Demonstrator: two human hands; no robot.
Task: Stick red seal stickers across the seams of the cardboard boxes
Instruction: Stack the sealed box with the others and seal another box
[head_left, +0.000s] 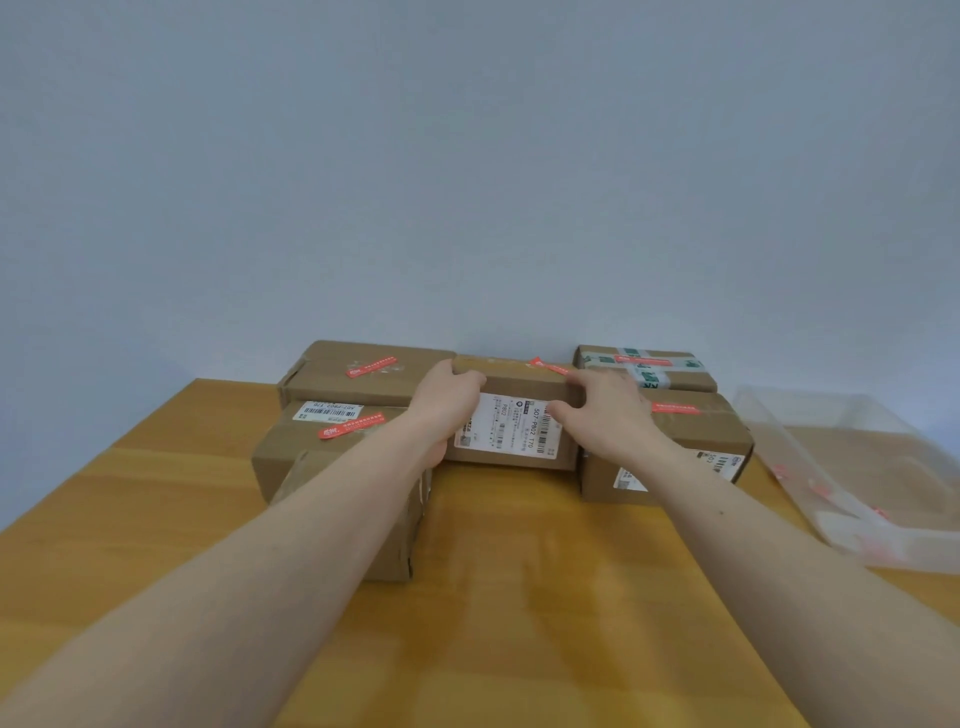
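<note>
A wooden table (519, 597) with a yellowish, streaked grain fills the lower part of the view, stretching from the near edge up to where the grip is taken. To the right of the grip, near the table's right side, lies a clear plastic tray (810, 467), its walls translucent and blurred. Behind and above the grip rises a plain pale blue-grey wall (467, 156), meeting the table's far edge.

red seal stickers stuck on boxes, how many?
5: back-left box, front-left box, middle held box, back-right taped box, front-right box. More may be hidden.
</note>
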